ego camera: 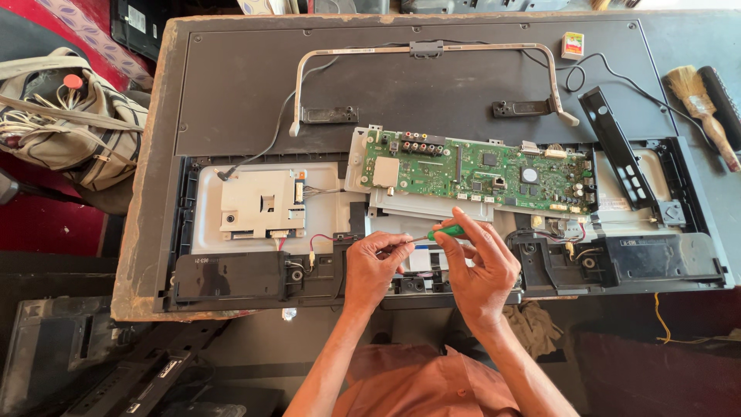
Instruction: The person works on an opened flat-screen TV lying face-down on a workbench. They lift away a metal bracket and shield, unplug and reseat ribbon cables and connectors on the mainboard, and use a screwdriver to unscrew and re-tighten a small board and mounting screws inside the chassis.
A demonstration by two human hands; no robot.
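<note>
An opened flat television (231, 85) lies face down on the worktable, its back panel partly off. A green circuit board (478, 170) sits in the middle, and a beige board (258, 205) lies to the left. My right hand (482, 266) grips a small green-handled screwdriver (446, 230) near the lower edge of the green board. My left hand (376, 266) pinches the screwdriver's thin metal shaft at its tip, fingers closed around it. Both hands hover above the set's bottom frame.
A grey metal stand bracket (424, 52) and a black plastic strip (617, 147) rest on the panel. A brush (698, 100) lies at the far right, a canvas bag (69, 116) at the left. Black casings sit on the floor at lower left.
</note>
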